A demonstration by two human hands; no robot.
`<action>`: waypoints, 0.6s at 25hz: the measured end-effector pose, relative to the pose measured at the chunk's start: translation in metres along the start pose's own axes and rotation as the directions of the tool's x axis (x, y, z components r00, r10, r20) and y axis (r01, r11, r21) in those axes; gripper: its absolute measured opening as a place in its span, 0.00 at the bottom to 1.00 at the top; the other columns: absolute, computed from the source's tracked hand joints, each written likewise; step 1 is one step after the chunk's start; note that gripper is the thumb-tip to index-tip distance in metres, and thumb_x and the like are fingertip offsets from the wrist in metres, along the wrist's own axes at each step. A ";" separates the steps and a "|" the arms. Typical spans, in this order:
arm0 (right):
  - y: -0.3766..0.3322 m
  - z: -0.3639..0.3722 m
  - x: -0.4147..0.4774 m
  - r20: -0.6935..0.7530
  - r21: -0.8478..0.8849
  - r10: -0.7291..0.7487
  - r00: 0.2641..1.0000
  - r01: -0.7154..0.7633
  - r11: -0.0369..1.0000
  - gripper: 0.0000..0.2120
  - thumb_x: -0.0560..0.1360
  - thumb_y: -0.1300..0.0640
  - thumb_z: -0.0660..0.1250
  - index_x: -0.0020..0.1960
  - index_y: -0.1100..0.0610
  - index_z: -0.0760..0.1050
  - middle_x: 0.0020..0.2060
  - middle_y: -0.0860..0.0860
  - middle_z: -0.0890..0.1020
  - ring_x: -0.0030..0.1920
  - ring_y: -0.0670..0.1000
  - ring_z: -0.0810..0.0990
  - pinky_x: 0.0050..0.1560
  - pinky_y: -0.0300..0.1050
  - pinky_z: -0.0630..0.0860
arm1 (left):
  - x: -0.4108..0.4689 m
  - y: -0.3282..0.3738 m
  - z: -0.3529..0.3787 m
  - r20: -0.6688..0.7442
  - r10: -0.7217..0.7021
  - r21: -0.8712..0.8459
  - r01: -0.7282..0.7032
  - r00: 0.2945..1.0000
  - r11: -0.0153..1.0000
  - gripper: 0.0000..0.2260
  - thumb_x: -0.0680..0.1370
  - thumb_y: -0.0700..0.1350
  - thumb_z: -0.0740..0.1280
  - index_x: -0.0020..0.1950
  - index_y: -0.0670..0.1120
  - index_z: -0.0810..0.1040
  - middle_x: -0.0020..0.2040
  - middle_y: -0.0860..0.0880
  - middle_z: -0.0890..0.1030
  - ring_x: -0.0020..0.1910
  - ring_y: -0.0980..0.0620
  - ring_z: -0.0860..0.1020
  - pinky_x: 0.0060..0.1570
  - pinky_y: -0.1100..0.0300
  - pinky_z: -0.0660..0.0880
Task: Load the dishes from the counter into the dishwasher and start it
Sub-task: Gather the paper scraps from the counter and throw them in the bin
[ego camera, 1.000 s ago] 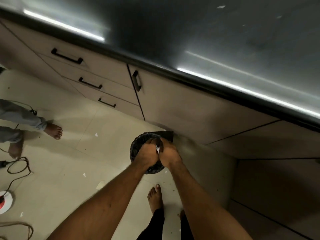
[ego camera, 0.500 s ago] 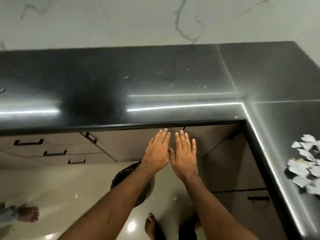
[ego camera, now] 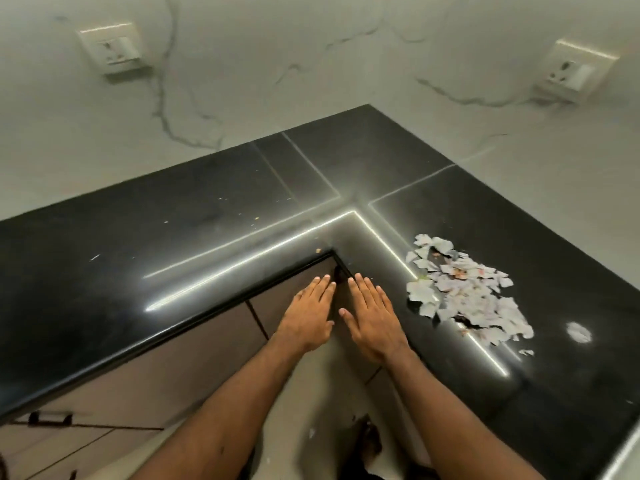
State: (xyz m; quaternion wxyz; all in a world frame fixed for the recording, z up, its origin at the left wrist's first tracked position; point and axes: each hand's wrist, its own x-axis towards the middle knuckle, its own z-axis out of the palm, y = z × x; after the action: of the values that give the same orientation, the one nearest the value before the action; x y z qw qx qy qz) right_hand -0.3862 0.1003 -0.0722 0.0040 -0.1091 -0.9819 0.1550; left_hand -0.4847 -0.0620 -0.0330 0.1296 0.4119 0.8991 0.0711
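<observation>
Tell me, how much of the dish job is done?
Done: cannot tell; no dishes show on the counter, and no dishwasher is in view. In hand: nothing; the left hand and right hand are flat, open and empty near the counter's inner corner. To do: torn paper scraps lie on the counter; starting the dishwasher is unseen.

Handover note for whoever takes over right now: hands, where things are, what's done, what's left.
Hands: left hand and right hand both open, fingers straight, empty, side by side near the inner corner of the black counter.
Things: no dishes or dishwasher in view; a pile of torn paper scraps lies on the counter, right of the right hand.
Done: nothing that shows here.
Left: find the dishes, load the dishwasher, start it.
</observation>
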 end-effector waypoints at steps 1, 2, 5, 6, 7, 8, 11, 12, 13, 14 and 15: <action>0.015 -0.001 -0.004 0.038 0.017 0.002 0.999 -0.002 1.000 0.34 0.86 0.36 0.47 0.86 0.51 0.45 0.84 0.48 0.44 0.84 0.47 0.41 0.84 0.51 0.43 | 0.012 0.012 0.001 0.036 0.030 0.011 -0.030 0.999 0.999 0.40 0.81 0.53 0.67 0.85 0.47 0.46 0.85 0.49 0.45 0.84 0.49 0.45 0.81 0.50 0.50; 0.030 -0.002 -0.009 0.062 0.032 0.003 0.998 -0.005 0.999 0.35 0.85 0.35 0.46 0.86 0.51 0.43 0.84 0.48 0.44 0.84 0.47 0.41 0.84 0.52 0.44 | 0.025 0.025 0.001 0.064 0.060 0.021 -0.062 0.996 0.998 0.41 0.80 0.53 0.68 0.85 0.48 0.46 0.85 0.49 0.45 0.84 0.49 0.45 0.81 0.50 0.51; 0.063 -0.006 -0.025 0.102 0.068 0.028 0.994 -0.035 0.997 0.35 0.85 0.33 0.45 0.85 0.48 0.41 0.84 0.45 0.41 0.83 0.44 0.39 0.84 0.50 0.44 | 0.056 0.052 0.002 0.145 0.144 0.074 -0.156 0.979 0.985 0.44 0.79 0.56 0.70 0.85 0.47 0.45 0.85 0.49 0.45 0.84 0.49 0.46 0.81 0.52 0.51; 0.079 -0.012 -0.029 0.102 0.073 0.033 0.994 -0.041 0.996 0.35 0.85 0.33 0.44 0.85 0.47 0.40 0.83 0.44 0.41 0.83 0.44 0.39 0.84 0.49 0.44 | 0.073 0.066 0.000 0.184 0.166 0.091 -0.185 0.969 0.978 0.46 0.78 0.56 0.71 0.85 0.47 0.45 0.85 0.48 0.45 0.84 0.49 0.46 0.81 0.52 0.51; 0.082 -0.014 -0.033 0.120 0.061 0.003 0.993 -0.010 0.998 0.34 0.85 0.33 0.43 0.85 0.46 0.40 0.83 0.43 0.40 0.83 0.43 0.38 0.84 0.49 0.44 | 0.080 0.069 -0.002 0.227 0.174 0.093 -0.199 0.958 0.975 0.49 0.77 0.57 0.73 0.85 0.46 0.44 0.85 0.48 0.44 0.84 0.48 0.46 0.81 0.51 0.52; 0.089 -0.018 -0.034 0.138 0.054 -0.021 0.990 0.014 0.998 0.33 0.85 0.33 0.42 0.85 0.46 0.40 0.83 0.43 0.40 0.83 0.43 0.38 0.84 0.49 0.44 | 0.090 0.076 -0.006 0.271 0.181 0.093 -0.213 0.945 0.973 0.51 0.75 0.57 0.75 0.85 0.46 0.44 0.85 0.48 0.44 0.84 0.48 0.47 0.81 0.50 0.53; 0.115 -0.028 -0.022 0.100 0.097 0.002 0.995 -0.012 0.995 0.33 0.85 0.33 0.41 0.85 0.45 0.39 0.83 0.41 0.39 0.82 0.40 0.36 0.82 0.48 0.42 | 0.124 0.099 -0.014 0.361 0.156 0.110 -0.207 0.920 0.972 0.55 0.73 0.56 0.78 0.85 0.45 0.43 0.85 0.47 0.43 0.83 0.47 0.46 0.81 0.49 0.53; 0.124 -0.032 -0.015 0.092 0.118 0.032 0.995 -0.043 0.992 0.32 0.86 0.33 0.41 0.85 0.45 0.39 0.83 0.41 0.38 0.81 0.39 0.35 0.82 0.48 0.42 | 0.135 0.106 -0.016 0.376 0.141 0.107 -0.194 0.916 0.975 0.56 0.72 0.56 0.78 0.84 0.45 0.42 0.85 0.46 0.42 0.83 0.46 0.46 0.81 0.49 0.52; 0.132 -0.035 -0.010 0.092 0.136 0.050 0.995 -0.062 0.989 0.32 0.86 0.34 0.41 0.85 0.45 0.39 0.83 0.40 0.38 0.81 0.39 0.35 0.82 0.49 0.42 | 0.145 0.112 -0.018 0.390 0.119 0.103 -0.172 0.913 0.980 0.56 0.72 0.56 0.78 0.84 0.44 0.41 0.84 0.45 0.42 0.83 0.46 0.45 0.81 0.49 0.52; 0.138 -0.036 -0.008 0.095 0.145 0.052 0.994 -0.066 0.987 0.31 0.86 0.35 0.42 0.85 0.45 0.40 0.83 0.40 0.39 0.81 0.39 0.35 0.82 0.49 0.43 | 0.151 0.119 -0.021 0.410 0.088 0.094 -0.138 0.908 0.986 0.57 0.72 0.56 0.79 0.84 0.43 0.40 0.84 0.43 0.42 0.83 0.45 0.46 0.81 0.50 0.52; 0.144 -0.037 -0.006 0.095 0.151 0.051 0.994 -0.065 0.986 0.30 0.87 0.37 0.43 0.85 0.45 0.42 0.83 0.41 0.40 0.81 0.39 0.36 0.82 0.49 0.44 | 0.158 0.127 -0.024 0.437 0.059 0.092 -0.110 0.897 0.990 0.57 0.72 0.56 0.78 0.83 0.42 0.40 0.84 0.42 0.43 0.83 0.44 0.47 0.81 0.50 0.53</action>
State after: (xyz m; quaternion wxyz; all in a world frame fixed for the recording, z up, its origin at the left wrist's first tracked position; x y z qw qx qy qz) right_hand -0.3482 0.2436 -0.0803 -0.0366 -0.1298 -0.9625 0.2353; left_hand -0.4988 0.1403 -0.0074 0.2992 0.4628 0.8317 -0.0682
